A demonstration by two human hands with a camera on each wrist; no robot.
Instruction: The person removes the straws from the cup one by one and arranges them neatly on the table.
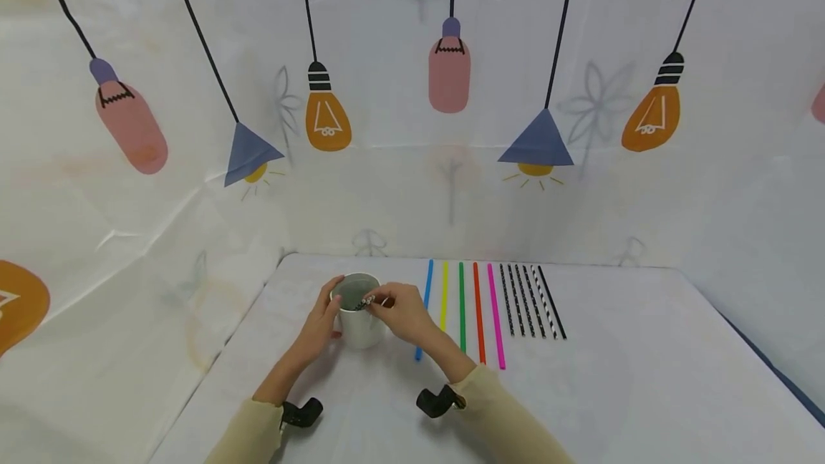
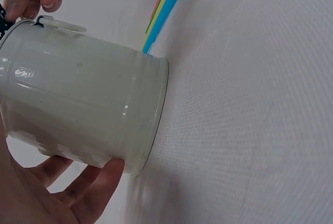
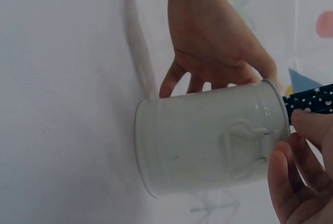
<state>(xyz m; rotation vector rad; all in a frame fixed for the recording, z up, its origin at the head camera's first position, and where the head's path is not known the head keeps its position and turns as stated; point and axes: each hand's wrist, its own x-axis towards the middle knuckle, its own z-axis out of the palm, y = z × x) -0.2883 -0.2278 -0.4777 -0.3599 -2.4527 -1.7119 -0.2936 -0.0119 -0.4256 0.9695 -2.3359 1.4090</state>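
Note:
A small white metal pail point(image 1: 361, 330) stands upright on the table. My left hand point(image 1: 320, 322) holds its left side, fingers curved around the wall and thumb up near the rim, as the right wrist view shows. At the rim, my right hand point(image 1: 402, 312) pinches dark paper straws point(image 3: 311, 100) patterned with white dots and stars. Their lower ends dip into the pail's mouth, and how deep they reach is hidden. Facing the right hand, a small loop-shaped ear point(image 3: 247, 148) sits on the pail's side.
Right of the pail, single straws lie in a row: blue point(image 1: 428, 285), yellow point(image 1: 445, 292), green point(image 1: 461, 306), red point(image 1: 478, 313) and pink point(image 1: 495, 317). Beyond them lie several black-and-white patterned straws point(image 1: 528, 303). A white printed cloth backdrop point(image 1: 387, 192) rises behind the table point(image 1: 644, 378).

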